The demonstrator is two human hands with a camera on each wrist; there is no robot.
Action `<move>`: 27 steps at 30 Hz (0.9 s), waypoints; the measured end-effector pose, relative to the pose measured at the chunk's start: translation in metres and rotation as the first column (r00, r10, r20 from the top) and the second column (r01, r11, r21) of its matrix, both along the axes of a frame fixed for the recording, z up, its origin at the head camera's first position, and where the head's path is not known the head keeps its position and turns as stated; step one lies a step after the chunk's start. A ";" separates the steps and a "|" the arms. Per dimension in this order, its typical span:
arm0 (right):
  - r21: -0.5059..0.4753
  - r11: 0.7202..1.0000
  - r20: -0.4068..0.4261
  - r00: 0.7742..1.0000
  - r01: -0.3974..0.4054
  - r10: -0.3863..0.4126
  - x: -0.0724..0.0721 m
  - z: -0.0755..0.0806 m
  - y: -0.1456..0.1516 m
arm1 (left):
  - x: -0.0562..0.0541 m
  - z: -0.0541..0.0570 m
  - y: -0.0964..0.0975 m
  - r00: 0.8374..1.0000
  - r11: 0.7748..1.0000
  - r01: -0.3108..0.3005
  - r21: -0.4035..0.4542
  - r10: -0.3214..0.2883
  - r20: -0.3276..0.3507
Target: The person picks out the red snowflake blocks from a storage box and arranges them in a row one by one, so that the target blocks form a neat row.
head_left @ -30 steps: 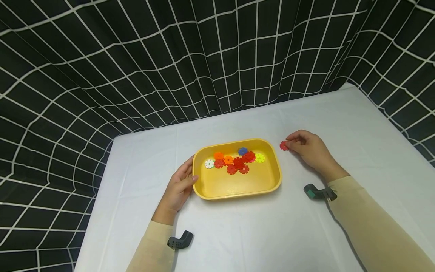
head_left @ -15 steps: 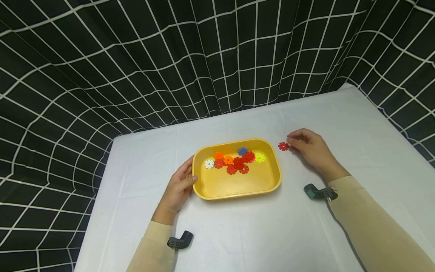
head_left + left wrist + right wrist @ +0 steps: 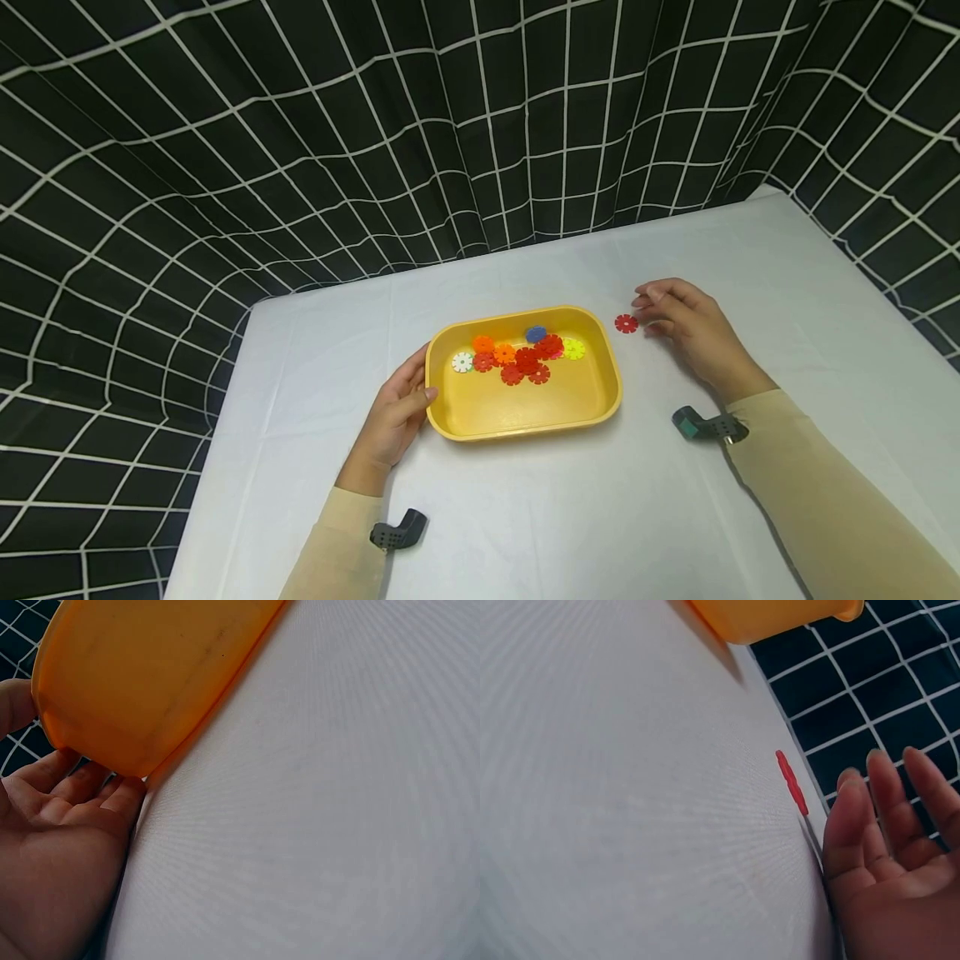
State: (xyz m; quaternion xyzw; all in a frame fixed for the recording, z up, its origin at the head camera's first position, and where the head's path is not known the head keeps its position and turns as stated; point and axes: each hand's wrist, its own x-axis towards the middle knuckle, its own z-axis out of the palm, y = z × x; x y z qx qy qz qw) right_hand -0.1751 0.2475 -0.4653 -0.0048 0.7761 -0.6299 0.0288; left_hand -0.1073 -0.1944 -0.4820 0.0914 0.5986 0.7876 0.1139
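A yellow tray (image 3: 607,392) sits mid-table with several toothed plastic discs (image 3: 525,357) inside: red, orange, white, blue, yellow-green. My left hand (image 3: 396,408) rests against the tray's left rim, fingers straight along its wall (image 3: 112,712), thumb on the edge. A single red disc (image 3: 626,323) lies flat on the cloth right of the tray. My right hand (image 3: 678,321) hovers just right of it, fingers relaxed and apart from it; in the right wrist view the red disc (image 3: 792,782) lies a short gap from the fingertips (image 3: 855,802).
A white cloth (image 3: 525,517) covers the table. A black curtain with a white grid (image 3: 375,125) hangs behind and to both sides. Small wrist cameras (image 3: 705,425) sit at each sleeve.
My right hand let go of the red disc, leaving it on the cloth, and drew slightly back to the right with fingers opening. The left hand and tray stayed still.
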 end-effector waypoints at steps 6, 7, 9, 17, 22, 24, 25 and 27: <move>-0.080 0.996 -0.034 0.999 -0.029 0.026 0.004 0.009 -0.006 | 0.000 0.000 -0.001 1.000 1.000 0.006 0.005 -0.006 -0.005; -0.089 0.995 -0.045 0.998 -0.039 0.035 0.005 0.011 -0.007 | 0.000 0.000 0.000 1.000 1.000 0.006 0.006 -0.006 -0.006; -0.124 0.990 -0.070 0.996 -0.065 0.056 0.006 0.016 -0.009 | 0.001 0.001 0.000 1.000 1.000 0.007 0.005 -0.007 -0.009; -0.200 0.963 -0.149 0.977 -0.182 0.154 0.015 0.035 -0.021 | 0.001 0.001 0.000 1.000 1.000 0.001 0.001 -0.001 -0.008; -0.202 0.950 -0.192 0.961 -0.238 0.200 0.022 0.044 -0.030 | 0.001 0.001 0.000 1.000 1.000 -0.003 -0.002 0.003 -0.005; -0.216 0.939 -0.211 0.952 -0.268 0.223 0.025 0.047 -0.035 | 0.000 0.000 0.000 1.000 1.000 -0.004 0.000 0.004 -0.003; -0.218 0.934 -0.217 0.947 -0.282 0.236 0.026 0.049 -0.037 | 0.000 0.000 0.000 1.000 1.000 -0.004 -0.001 0.004 -0.002; -0.214 0.927 -0.224 0.939 -0.308 0.260 0.029 0.051 -0.043 | 0.000 -0.001 0.000 1.000 1.000 -0.004 0.000 0.004 -0.002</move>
